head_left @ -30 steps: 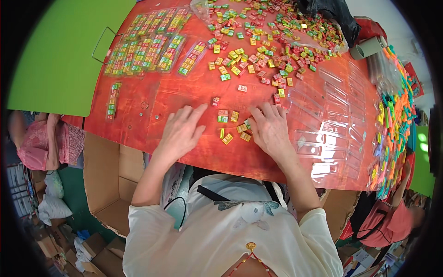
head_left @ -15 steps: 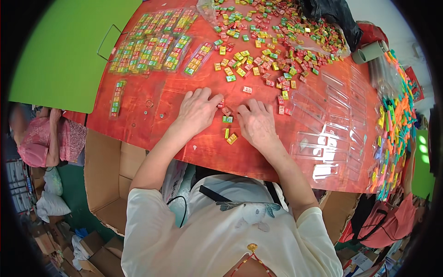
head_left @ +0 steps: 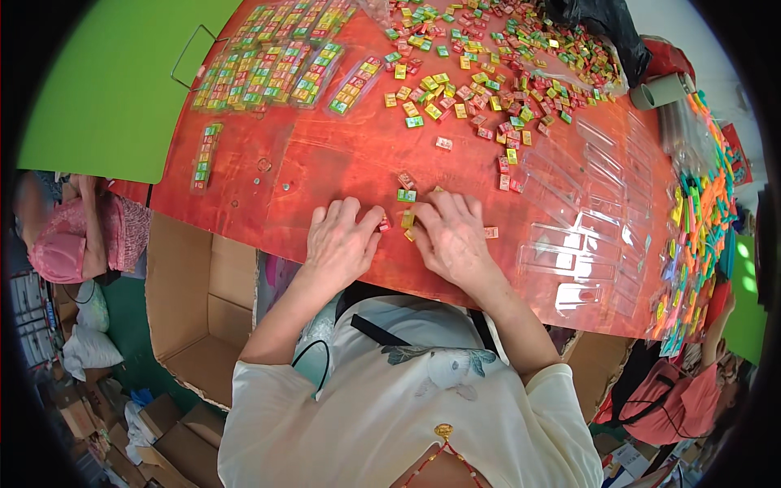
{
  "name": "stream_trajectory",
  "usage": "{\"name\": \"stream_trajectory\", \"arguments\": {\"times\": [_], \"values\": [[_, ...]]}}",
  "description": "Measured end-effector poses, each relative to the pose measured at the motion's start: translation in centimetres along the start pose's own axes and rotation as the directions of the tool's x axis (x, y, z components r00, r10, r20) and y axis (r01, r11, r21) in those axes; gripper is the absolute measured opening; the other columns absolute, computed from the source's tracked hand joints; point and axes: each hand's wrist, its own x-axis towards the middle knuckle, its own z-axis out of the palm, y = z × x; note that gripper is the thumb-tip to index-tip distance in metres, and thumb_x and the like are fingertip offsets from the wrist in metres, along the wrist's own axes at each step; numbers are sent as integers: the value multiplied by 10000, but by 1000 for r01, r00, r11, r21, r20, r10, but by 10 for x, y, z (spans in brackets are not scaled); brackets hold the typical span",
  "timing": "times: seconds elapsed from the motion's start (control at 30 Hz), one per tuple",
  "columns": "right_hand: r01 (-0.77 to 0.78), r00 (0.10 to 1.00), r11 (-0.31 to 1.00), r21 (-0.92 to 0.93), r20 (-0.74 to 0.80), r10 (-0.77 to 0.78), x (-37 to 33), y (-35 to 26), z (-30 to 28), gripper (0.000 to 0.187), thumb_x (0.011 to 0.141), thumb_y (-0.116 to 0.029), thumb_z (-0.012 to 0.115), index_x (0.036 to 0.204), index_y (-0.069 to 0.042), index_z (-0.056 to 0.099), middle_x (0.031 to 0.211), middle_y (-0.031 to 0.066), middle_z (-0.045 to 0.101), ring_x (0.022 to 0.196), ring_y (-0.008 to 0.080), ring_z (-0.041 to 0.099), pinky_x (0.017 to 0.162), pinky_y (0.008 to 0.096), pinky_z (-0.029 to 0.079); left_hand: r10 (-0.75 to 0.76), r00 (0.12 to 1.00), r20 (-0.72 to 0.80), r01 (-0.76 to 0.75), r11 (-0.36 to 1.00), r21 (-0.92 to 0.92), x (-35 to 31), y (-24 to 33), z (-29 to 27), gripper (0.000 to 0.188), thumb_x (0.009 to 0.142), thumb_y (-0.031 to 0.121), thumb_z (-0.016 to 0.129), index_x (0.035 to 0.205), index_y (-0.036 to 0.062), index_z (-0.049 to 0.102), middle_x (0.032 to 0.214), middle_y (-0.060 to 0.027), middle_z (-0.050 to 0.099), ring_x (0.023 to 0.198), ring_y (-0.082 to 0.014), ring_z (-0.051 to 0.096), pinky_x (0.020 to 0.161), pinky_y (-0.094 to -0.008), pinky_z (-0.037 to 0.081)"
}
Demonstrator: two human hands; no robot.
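Note:
Near the table's front edge, my left hand (head_left: 342, 244) is curled, with a small red box (head_left: 385, 223) pinched at its thumb and fingertips. Facing it, my right hand (head_left: 452, 237) bends its fingers down onto a small yellow box (head_left: 407, 219); the fingertips are partly hidden. Just beyond the hands lie a small green box (head_left: 406, 195) and a reddish one (head_left: 405, 180). Another small pale red box (head_left: 490, 233) sits against the outer side of my right hand.
Many small coloured boxes (head_left: 521, 85) spread over the far side of the red table (head_left: 325, 163). Filled clear trays (head_left: 355, 85) line up at the far left, one filled strip (head_left: 207, 159) apart. Clear empty trays (head_left: 561, 252) lie at right, beside colourful pieces (head_left: 700, 220). An open carton (head_left: 203, 301) stands below.
Both hands have come nearer to me and the front edge. The red box at my left fingertips has moved along, and my right fingers now reach the yellow box.

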Motion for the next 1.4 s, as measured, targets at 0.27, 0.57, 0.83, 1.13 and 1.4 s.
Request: {"name": "stream_trajectory", "arguments": {"times": [0.27, 0.57, 0.83, 1.13, 1.4], "values": [[-15, 1000, 999, -50, 5, 15, -7, 5, -3, 272, 803, -142, 754, 1065, -88, 704, 1099, 93, 606, 1035, 273, 584, 958, 441, 393, 33, 999, -4, -33, 999, -3, 6, 7, 3, 379, 821, 194, 741, 1192, 140, 682, 973, -71, 543, 935, -248, 561, 782, -400, 377], [-18, 1000, 1000, -16, 8, 18, -14, 1, -3, 332, 791, -190, 774, 1095, -89, 686, 1124, 104, 577, 1054, 280, 567, 987, 473, 374, 40, 999, 3, -40, 998, -47, 11, 8, -2, 423, 822, 211, 746, 1234, 144, 673, 970, -69, 538, 926, -240, 558, 782, -393, 374], [-59, 998, 985, -160, 7, 61, -21, 10, -8, 393, 768, -212, 784, 1129, -103, 672, 1166, 98, 573, 1068, 291, 560, 985, 479, 369, 127, 989, -72, -129, 991, -24, 13, 9, 15, 375, 842, 226, 739, 1201, 139, 673, 931, -72, 518, 899, -245, 554, 767, -394, 388], [0, 1000, 978, -211, -8, -2, 10, 0, 14, 322, 811, -201, 748, 1097, -64, 693, 1111, 87, 589, 1044, 266, 562, 976, 461, 365, -24, 995, -101, 20, 999, -43, 4, 13, 15, 341, 833, 185, 734, 1155, 106, 653, 954, -83, 530, 915, -268, 566, 753, -416, 409], [-21, 998, 991, -131, -55, 14, -7, 1, -1, 292, 814, -191, 741, 1080, -82, 689, 1086, 82, 603, 1019, 265, 576, 954, 456, 379, -50, 994, -99, 46, 998, -45, 9, 14, 13, 361, 832, 200, 735, 1166, 96, 644, 955, -97, 530, 887, -283, 580, 743, -422, 424]]}}
